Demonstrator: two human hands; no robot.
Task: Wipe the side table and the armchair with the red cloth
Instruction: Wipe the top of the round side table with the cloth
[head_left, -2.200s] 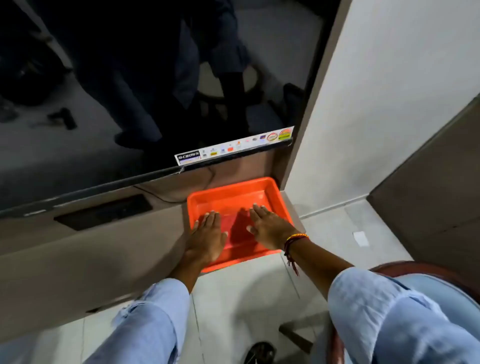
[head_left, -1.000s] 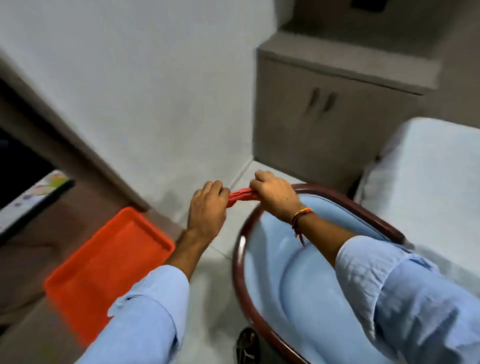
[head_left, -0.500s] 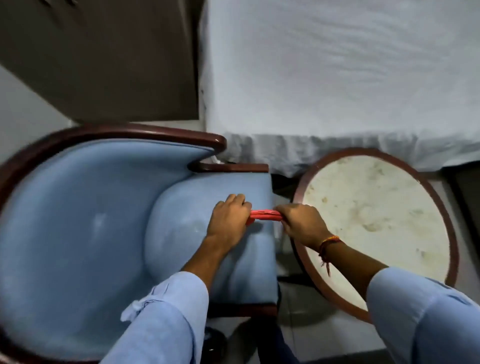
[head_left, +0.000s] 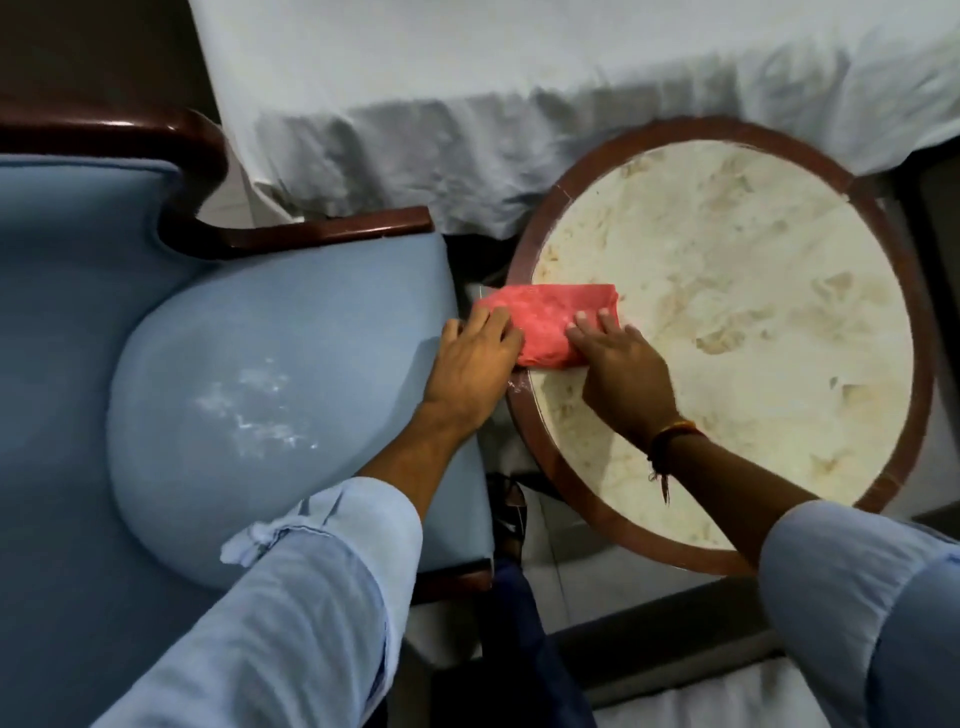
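Note:
The red cloth (head_left: 545, 319) lies spread over the left rim of the round side table (head_left: 737, 322), which has a pale marble top and a dark wooden rim. My right hand (head_left: 621, 371) presses flat on the cloth's right part, fingers apart. My left hand (head_left: 475, 364) holds the cloth's left end, hanging over the gap between table and armchair. The blue armchair (head_left: 260, 364) with dark wooden arms stands to the left; white dusty marks show on its seat cushion.
A bed with a rumpled white sheet (head_left: 467, 104) runs along the far side, touching the table and chair. A narrow gap of tiled floor (head_left: 519, 519) separates chair and table. A dark edge (head_left: 940, 260) stands at the far right.
My view swung from the orange tray past the wall to the armchair and side table. The cloth, earlier stretched taut between my fists, now lies unfolded on the table's left rim.

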